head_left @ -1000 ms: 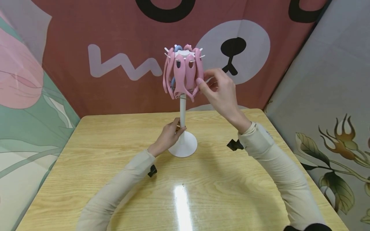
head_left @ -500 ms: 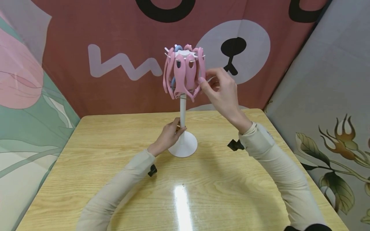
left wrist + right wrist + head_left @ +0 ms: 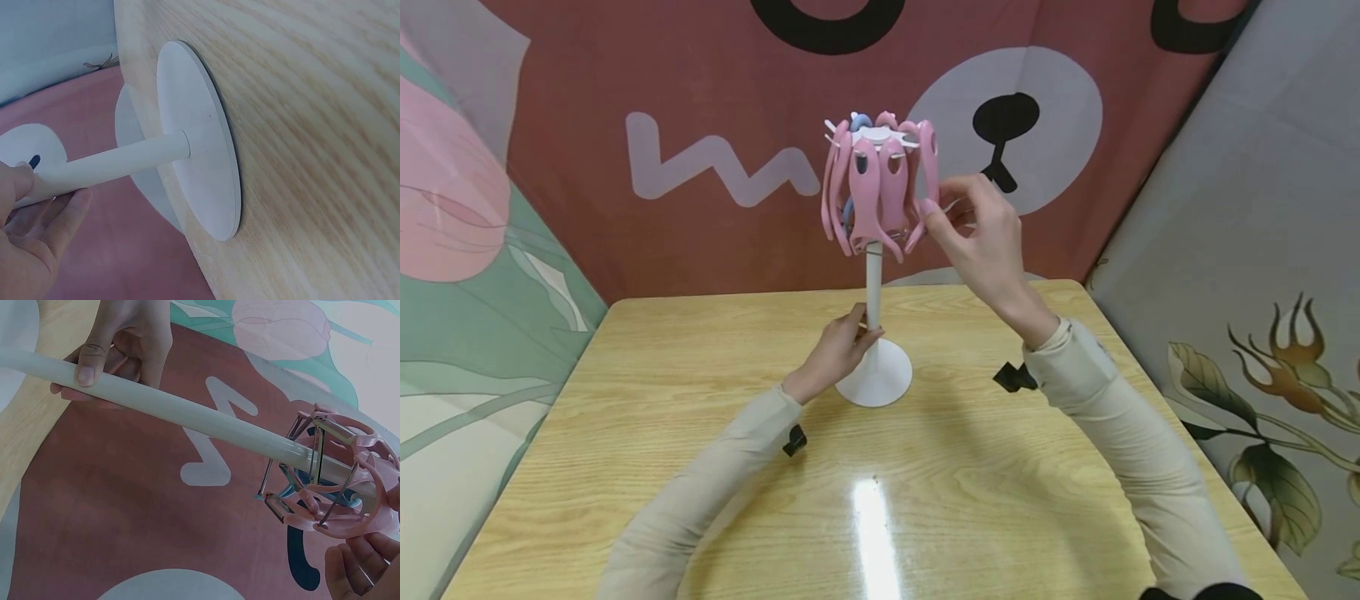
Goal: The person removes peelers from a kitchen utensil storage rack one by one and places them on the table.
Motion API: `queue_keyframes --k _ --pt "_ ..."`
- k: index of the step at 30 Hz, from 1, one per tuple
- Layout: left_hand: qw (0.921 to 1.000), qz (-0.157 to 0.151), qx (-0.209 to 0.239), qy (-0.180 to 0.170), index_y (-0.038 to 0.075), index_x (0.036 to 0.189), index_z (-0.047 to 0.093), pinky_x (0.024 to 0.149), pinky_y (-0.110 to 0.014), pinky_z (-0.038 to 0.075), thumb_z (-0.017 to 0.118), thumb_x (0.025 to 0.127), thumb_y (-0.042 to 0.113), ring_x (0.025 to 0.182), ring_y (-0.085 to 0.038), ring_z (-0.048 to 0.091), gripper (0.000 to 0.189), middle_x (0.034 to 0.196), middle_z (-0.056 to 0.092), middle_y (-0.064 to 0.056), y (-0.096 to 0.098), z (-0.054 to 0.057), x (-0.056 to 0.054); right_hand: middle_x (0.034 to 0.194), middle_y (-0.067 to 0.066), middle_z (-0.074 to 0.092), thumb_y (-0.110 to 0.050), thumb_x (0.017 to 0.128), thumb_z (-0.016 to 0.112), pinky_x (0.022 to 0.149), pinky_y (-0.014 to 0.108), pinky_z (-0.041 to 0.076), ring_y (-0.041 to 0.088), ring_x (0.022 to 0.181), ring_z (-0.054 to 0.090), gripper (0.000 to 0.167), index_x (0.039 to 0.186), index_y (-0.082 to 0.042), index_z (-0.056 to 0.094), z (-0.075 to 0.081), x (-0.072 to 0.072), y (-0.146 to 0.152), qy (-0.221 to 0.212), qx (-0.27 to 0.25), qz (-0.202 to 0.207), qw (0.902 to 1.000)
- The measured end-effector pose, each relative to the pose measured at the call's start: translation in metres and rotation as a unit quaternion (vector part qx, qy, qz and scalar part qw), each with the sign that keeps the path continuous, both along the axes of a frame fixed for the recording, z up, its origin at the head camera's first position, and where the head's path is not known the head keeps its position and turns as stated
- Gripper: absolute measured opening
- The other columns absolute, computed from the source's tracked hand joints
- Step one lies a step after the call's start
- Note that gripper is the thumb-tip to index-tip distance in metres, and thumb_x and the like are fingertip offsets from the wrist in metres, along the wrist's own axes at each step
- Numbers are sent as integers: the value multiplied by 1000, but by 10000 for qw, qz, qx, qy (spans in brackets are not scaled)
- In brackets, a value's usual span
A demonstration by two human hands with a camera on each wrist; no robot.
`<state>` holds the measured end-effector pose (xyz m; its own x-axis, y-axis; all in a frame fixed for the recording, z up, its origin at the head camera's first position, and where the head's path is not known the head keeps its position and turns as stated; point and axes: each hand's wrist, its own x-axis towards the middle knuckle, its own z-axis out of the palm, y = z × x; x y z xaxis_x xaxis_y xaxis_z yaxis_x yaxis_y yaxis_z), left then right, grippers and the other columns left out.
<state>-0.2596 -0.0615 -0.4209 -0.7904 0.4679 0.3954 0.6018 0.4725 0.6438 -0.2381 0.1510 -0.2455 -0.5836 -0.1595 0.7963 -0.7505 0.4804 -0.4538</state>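
Several pink Y-shaped peelers (image 3: 866,187) and a blue one (image 3: 848,215) hang by their handle holes from the hooked top of a white stand (image 3: 874,283). My right hand (image 3: 981,237) pinches the rightmost pink peeler (image 3: 931,154) low on its side, between thumb and fingers. Its holed end stands out at the tip of a hook; whether it still touches the hook I cannot tell. My left hand (image 3: 838,354) holds the pole just above the round base (image 3: 197,175). Metal blades (image 3: 320,450) show at the lower ends of the peelers in the right wrist view.
The stand's base rests flat on a wooden table (image 3: 715,350), towards its back edge. Behind hangs a red-brown printed cloth (image 3: 715,75); patterned cloths also line both sides. A black piece (image 3: 1015,377) sits by my right cuff, another (image 3: 795,440) by my left.
My right hand has shifted slightly right, drawing the pink peeler's upper end outward along the hook, away from the stand's centre. My left hand stays on the pole.
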Motion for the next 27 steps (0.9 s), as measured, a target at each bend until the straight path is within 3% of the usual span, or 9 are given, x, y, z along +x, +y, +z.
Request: queue_keyframes --k 27 --pt "9998 8 -94 -187 -3 122 49 77 -33 58 56 102 17 94 -26 70 29 105 67 -15 -1 2 -1 91 10 58 -17 94 68 67 21 48 11 76 57 26 106 4 60 -7 5 13 -67 94 -169 9998"
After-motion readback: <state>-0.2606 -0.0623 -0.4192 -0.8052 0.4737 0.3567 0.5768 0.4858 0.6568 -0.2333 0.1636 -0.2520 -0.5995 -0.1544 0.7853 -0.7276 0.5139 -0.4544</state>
